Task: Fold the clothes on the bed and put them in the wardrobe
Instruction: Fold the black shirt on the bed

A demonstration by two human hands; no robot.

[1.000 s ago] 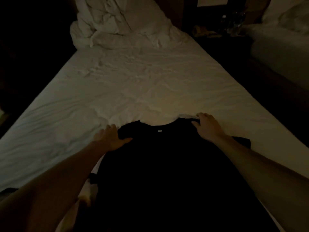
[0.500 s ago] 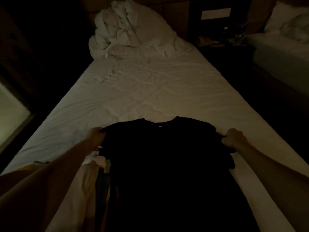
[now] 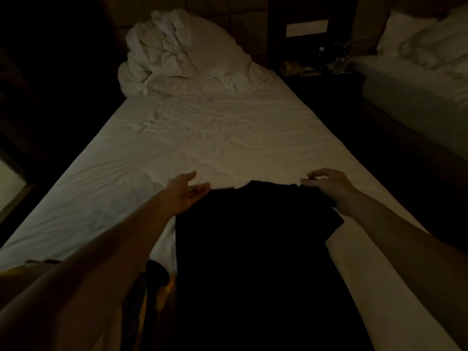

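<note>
A black T-shirt (image 3: 253,249) lies flat on the white bed (image 3: 228,138), collar pointing away from me. Its left side is turned in, leaving a straight left edge. My left hand (image 3: 186,193) hovers at the shirt's upper left corner with the palm up and the fingers straight, holding nothing. My right hand (image 3: 328,186) sits on the right shoulder of the shirt, its fingers curled and pinching the dark cloth. The right sleeve still sticks out below that hand.
Other clothes, dark and yellow (image 3: 152,287), lie bunched at the lower left beside the shirt. A crumpled white duvet (image 3: 182,54) is heaped at the head of the bed. A dark nightstand with bottles (image 3: 334,59) and a second bed (image 3: 417,72) stand to the right.
Both hands gripped the shirt's shoulders half a second ago. The left side has since been folded inward, my left hand has let go and opened, and my right hand has moved up to the right shoulder.
</note>
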